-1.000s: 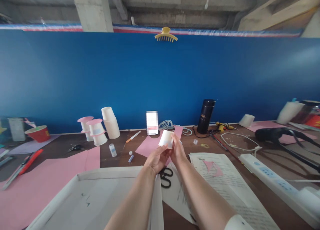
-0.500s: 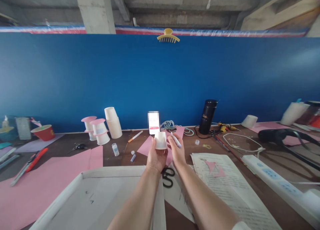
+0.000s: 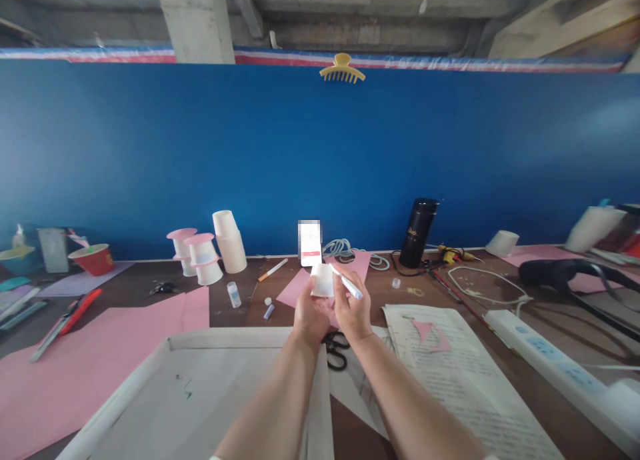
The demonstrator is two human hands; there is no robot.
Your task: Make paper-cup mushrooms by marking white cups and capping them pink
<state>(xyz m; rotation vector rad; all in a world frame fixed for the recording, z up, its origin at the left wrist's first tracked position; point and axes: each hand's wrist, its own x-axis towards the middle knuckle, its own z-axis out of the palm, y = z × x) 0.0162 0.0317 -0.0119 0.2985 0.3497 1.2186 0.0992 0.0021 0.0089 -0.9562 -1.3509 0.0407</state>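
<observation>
A small white paper cup (image 3: 323, 281) is held in my left hand (image 3: 310, 317), its fingers wrapped round the cup's side and underside. My right hand (image 3: 354, 308) grips a white marker (image 3: 349, 283), whose upper tip is close to the cup's right edge; whether it touches is too small to tell. Just behind the cup stands an upright phone (image 3: 310, 242) with a lit screen. Pink paper (image 3: 295, 288) lies beneath and behind my hands. Black-handled scissors (image 3: 336, 351) lie partly under my wrists.
Left: stacked white cups (image 3: 231, 243), pink-topped cup pieces (image 3: 204, 259), a utility knife (image 3: 67, 323), pink sheets and a white tray (image 3: 215, 337). Right: a black thermos (image 3: 419, 233), printed papers (image 3: 450, 380), cables and a power strip (image 3: 555, 373).
The marker has come closer to the cup and now slants with its upper tip at the cup's edge. The cup is tilted a little differently. The camera view has shifted slightly.
</observation>
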